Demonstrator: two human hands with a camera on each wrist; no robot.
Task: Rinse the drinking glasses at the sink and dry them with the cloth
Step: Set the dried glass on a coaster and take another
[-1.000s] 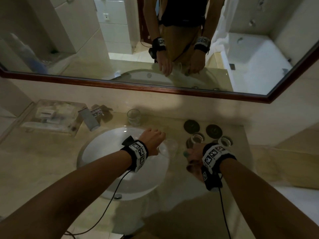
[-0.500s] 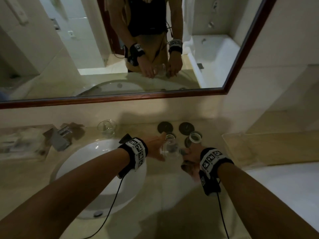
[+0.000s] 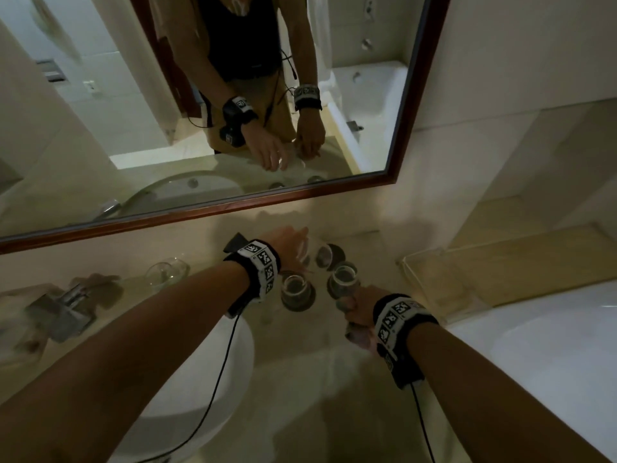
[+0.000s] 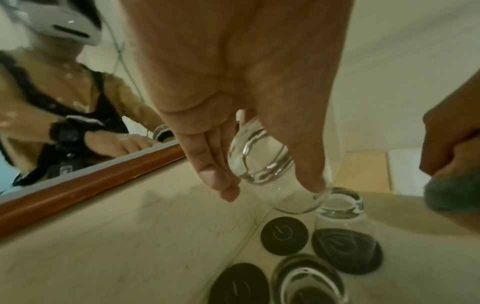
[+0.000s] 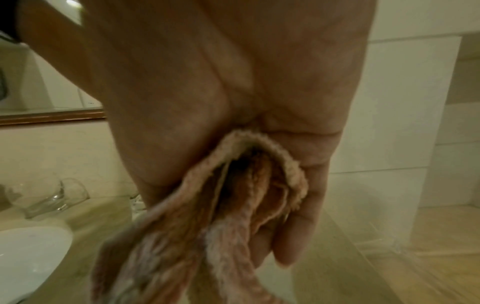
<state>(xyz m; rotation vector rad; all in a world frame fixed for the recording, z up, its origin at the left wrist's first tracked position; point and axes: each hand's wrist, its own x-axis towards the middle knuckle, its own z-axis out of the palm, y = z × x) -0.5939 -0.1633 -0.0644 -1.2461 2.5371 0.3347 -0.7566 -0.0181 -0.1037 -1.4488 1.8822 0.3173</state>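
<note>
So the step in hand looks like the put-down after drying. A small clear round-bellied drinking glass (image 4: 262,164) is held mouth-down by the left hand (image 4: 233,92), fingers and thumb curled round its base, right above the back row of round black coasters (image 4: 284,236) against the wall. The bunched pinkish terry cloth (image 5: 233,205) is gripped in the right hand (image 5: 233,92), fingers closed round it, parked just beside the front glasses.

Two more clear glasses are already seated upside down on their coasters: one in front (image 3: 295,289), one to the right (image 3: 344,277). One more glass (image 3: 167,274) is left near the chrome tap (image 3: 63,309) behind the white basin (image 3: 200,379), probably not done yet.

What the next move calls for, best guess: the held glass gets lowered straight down onto a free coaster, then let go gently.

Room is tight. The wall and the wood-framed mirror (image 3: 300,195) are close behind, and the rim of the held glass is nearly touching the inverted glass next to it in the left wrist view, so a sideways swing could be a clink. Open beige counter (image 3: 317,379) is available toward the front edge for pulling the hands back.
</note>
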